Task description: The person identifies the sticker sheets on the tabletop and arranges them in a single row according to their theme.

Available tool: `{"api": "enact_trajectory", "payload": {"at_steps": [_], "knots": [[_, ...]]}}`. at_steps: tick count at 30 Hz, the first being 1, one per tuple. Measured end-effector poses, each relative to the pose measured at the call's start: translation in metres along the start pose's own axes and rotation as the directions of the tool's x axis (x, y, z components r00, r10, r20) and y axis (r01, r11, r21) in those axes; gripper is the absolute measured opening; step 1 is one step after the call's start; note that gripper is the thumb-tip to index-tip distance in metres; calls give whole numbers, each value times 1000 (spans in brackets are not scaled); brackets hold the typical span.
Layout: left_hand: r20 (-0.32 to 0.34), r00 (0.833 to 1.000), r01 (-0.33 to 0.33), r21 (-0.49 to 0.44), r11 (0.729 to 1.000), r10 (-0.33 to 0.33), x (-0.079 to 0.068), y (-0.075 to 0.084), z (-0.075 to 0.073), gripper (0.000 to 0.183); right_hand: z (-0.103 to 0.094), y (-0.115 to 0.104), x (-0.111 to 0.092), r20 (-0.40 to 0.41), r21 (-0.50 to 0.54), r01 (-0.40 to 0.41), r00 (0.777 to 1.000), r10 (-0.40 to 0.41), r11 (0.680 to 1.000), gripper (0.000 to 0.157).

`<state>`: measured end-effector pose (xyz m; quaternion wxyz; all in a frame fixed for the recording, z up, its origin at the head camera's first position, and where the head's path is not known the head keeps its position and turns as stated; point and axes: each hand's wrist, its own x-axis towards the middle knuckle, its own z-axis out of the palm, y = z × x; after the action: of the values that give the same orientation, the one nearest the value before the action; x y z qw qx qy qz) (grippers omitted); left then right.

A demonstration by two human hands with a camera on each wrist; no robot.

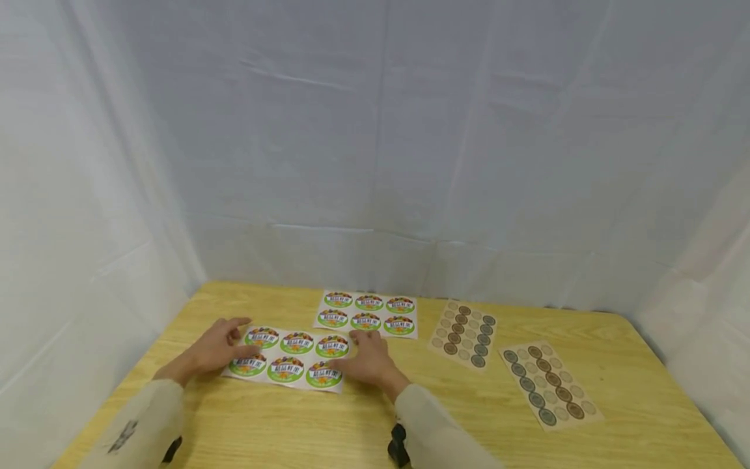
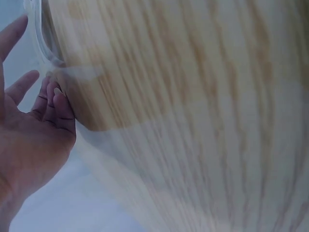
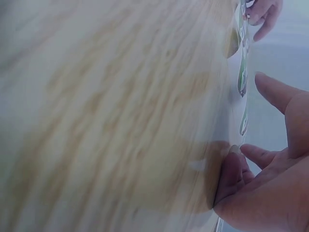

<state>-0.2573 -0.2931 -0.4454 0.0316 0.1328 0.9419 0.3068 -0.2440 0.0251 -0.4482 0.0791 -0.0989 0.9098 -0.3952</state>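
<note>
A white sheet of round stickers (image 1: 316,338), green-edged with fruit pictures and dark lettering, lies on the table between both hands. At its left end is my left hand (image 1: 219,347), thumb reaching over a sticker and the other fingers spread near the edge. My right hand (image 1: 370,359) rests at the opposite end, its thumb overlapping the lower right sticker. In the left wrist view, the left hand (image 2: 38,130) shows its lower fingers loosely bent by the table surface. The right wrist view has the right hand (image 3: 270,179) with fingers apart beside the sheet, seen edge-on.
Behind lies a second matching sticker sheet (image 1: 379,311). To the right are two beige sheets of small round stickers, one nearer the back (image 1: 471,329) and one closer (image 1: 545,378). The wooden table (image 1: 293,430) meets white sheeting (image 1: 375,163) at the back and sides.
</note>
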Motion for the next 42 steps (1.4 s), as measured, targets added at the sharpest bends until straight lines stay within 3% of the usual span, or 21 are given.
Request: {"api": "enact_trajectory", "payload": {"at_steps": [15, 25, 35, 42], "knots": [[28, 999, -22, 23, 999, 21, 6, 2, -2, 70, 3, -6, 1, -23, -192, -9, 1000, 4, 981, 82], [41, 999, -15, -34, 999, 17, 6, 1, -4, 65, 5, -7, 0, -35, -186, -7, 999, 0, 983, 76], [-1, 1000, 31, -35, 999, -31, 3, 1, 1, 64, 11, -6, 4, -49, -196, -25, 999, 16, 980, 77], [-9, 999, 44, -95, 995, -45, 3, 2, 6, 66, 15, -5, 3, -69, -219, -13, 998, -3, 976, 76]]}}
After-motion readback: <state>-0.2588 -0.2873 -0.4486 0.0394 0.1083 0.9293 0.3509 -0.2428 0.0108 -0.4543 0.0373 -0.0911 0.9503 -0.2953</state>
